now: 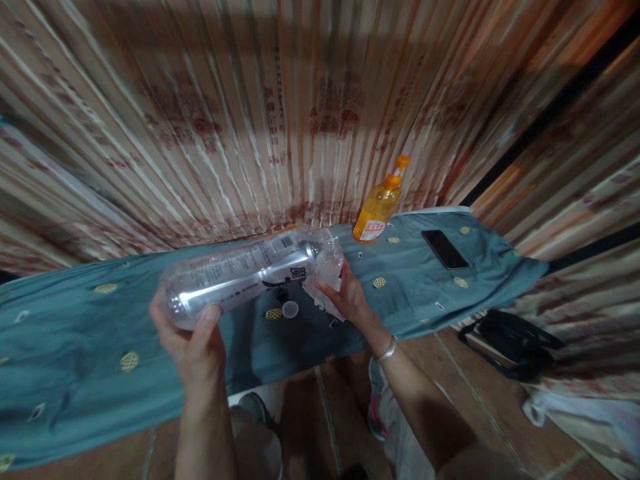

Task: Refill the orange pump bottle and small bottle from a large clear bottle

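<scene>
My left hand grips the base of a clear plastic bottle held on its side above a table with a teal cloth. My right hand is at the bottle's neck end and pinches a crumpled white tissue or wrap against it. A small white bottle cap lies on the cloth just below the bottle.
An orange pump bottle stands at the back of the table against a striped curtain. A black phone lies on the cloth to the right. A black bag sits on the tiled floor at the right. My shoes show below the table edge.
</scene>
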Tool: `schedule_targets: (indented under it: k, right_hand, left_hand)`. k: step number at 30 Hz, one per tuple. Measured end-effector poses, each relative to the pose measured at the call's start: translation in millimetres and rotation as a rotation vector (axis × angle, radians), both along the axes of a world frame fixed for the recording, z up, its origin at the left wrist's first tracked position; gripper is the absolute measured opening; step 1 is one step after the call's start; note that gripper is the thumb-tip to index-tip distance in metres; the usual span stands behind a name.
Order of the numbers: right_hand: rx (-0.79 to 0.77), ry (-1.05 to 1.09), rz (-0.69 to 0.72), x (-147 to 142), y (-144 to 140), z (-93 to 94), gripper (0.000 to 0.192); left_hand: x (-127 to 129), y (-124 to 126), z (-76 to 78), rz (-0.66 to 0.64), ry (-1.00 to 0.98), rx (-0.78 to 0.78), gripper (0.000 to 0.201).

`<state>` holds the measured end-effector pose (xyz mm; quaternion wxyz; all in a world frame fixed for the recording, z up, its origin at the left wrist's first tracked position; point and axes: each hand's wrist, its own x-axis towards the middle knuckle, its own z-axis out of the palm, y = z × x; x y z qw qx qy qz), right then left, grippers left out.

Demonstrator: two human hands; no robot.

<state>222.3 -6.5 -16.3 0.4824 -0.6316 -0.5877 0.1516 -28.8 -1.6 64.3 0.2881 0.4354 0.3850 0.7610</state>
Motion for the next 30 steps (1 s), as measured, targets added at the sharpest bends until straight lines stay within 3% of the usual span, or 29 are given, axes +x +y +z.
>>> schedule_targets:
  k: [11, 21, 30]
  right_hand:
    - [-0.033, 0.032, 0.003, 0.8, -0.1, -1.0, 0.074]
    - [-0.04, 0.041, 0.025, -0.2, -1.4, 7.7, 0.067]
    - [-0.023, 0.019, 0.005, 0.4, -0.2, 0.8, 0.069]
  left_hand:
    - [-3.6, 3.2, -4.2, 0.028, 0.113, 0.046, 0.059]
    - [-4.3, 2.7, -4.9, 0.0, -0.005, 0.032, 0.06]
    - [-4.0, 3.1, -4.3, -0.006, -0.013, 0.034, 0.061]
